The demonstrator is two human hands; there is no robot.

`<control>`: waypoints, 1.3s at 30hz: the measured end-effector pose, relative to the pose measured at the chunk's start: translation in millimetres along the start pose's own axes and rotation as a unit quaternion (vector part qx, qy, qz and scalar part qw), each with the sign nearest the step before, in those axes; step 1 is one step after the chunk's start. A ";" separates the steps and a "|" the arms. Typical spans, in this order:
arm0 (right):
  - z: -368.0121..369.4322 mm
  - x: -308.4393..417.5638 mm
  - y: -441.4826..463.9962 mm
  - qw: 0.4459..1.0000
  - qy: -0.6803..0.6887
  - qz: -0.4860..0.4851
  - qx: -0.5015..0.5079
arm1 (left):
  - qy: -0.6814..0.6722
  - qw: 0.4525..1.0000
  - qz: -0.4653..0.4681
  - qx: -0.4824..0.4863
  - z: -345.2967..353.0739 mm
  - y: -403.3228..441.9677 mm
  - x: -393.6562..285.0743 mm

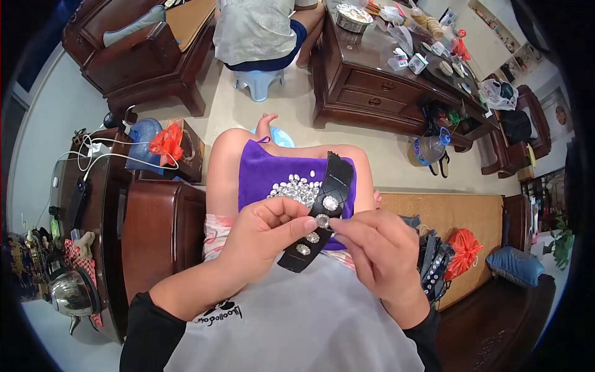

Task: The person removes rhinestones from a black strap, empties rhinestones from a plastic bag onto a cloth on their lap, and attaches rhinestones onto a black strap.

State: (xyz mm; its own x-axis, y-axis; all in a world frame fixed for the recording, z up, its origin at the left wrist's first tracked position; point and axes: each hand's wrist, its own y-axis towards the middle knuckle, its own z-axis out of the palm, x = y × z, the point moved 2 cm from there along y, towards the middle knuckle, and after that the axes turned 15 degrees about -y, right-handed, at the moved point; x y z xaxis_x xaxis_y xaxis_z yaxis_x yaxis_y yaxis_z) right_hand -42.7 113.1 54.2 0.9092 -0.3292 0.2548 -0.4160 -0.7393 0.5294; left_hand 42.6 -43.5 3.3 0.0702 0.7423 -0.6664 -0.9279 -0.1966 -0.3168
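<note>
A black strap [338,175] with several round clear stones in silvery settings lies slantwise over my lap. My left hand [273,230] is closed at the strap's left edge, its thumb beside a large clear stone [322,221]. From the right, my right hand [378,245] pinches at that same stone's setting with thumb and forefinger. Under the strap a purple cloth [263,173] covers my thighs. A pile of small clear stones [296,191] rests on the cloth, left of the strap.
Decorated black straps [434,260] and a red plastic bag [463,248] lie on the woven seat mat [483,217] at right. A person [257,34] sits on a blue stool [259,84] ahead, beside a dark wooden table [378,80]. A kettle [71,291] stands at left.
</note>
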 end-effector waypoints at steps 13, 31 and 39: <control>3.7 1.6 -2.9 0.996 -0.070 -0.048 -0.024 | -0.104 0.992 -0.061 -0.023 7.6 -2.7 -1.8; 11.0 2.1 -6.5 0.996 -0.070 -0.051 -0.036 | -0.015 0.999 -0.049 -0.003 4.8 -4.5 -2.9; 7.0 -0.7 -9.0 0.998 0.017 0.050 -0.041 | -0.044 0.999 -0.016 -0.009 4.4 -4.7 1.1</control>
State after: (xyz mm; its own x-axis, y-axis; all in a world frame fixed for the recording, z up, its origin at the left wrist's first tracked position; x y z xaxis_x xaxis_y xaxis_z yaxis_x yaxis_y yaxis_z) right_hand -39.5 115.9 43.7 0.8626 -0.3776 0.3365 -0.5058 -0.6530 0.5637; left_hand 45.4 -38.9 7.0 0.0674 0.8017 -0.5939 -0.9190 -0.1819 -0.3498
